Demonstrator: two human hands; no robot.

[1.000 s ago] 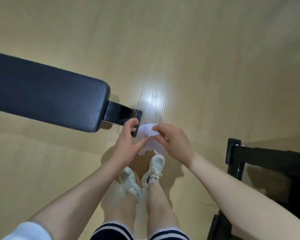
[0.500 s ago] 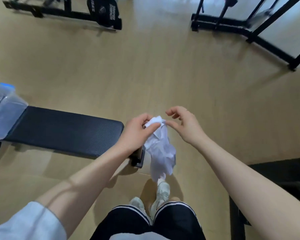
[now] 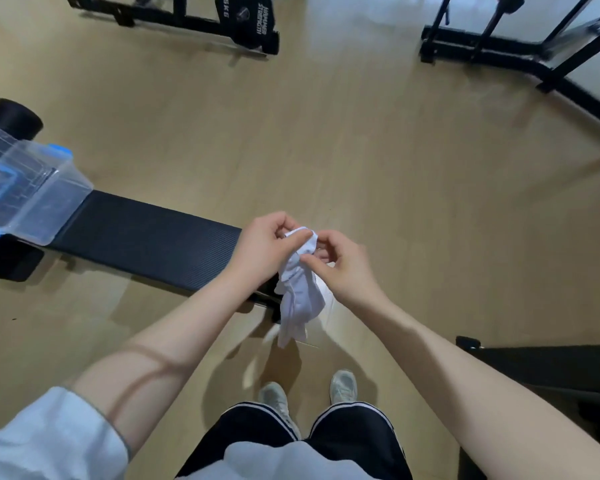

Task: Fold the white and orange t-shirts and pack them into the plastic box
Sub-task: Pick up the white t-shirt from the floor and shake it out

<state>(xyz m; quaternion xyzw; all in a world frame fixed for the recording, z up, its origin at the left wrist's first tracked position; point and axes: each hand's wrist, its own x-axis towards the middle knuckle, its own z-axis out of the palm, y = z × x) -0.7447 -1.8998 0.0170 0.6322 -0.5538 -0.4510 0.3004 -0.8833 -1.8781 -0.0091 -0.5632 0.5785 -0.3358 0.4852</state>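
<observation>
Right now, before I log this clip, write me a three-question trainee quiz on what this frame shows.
1. True or false: the white t-shirt lies folded inside the plastic box.
2. Which hands hold the shirt? A) left only B) right only C) both
3. Fill in: the box sits on the far end of the black ____.

Key:
1. False. It hangs bunched between the left hand and right hand.
2. C
3. bench

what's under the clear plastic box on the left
The plastic box sits on the far end of the black padded bench, whose dark surface shows through its clear walls. What supports the bench underneath is hidden.
</observation>
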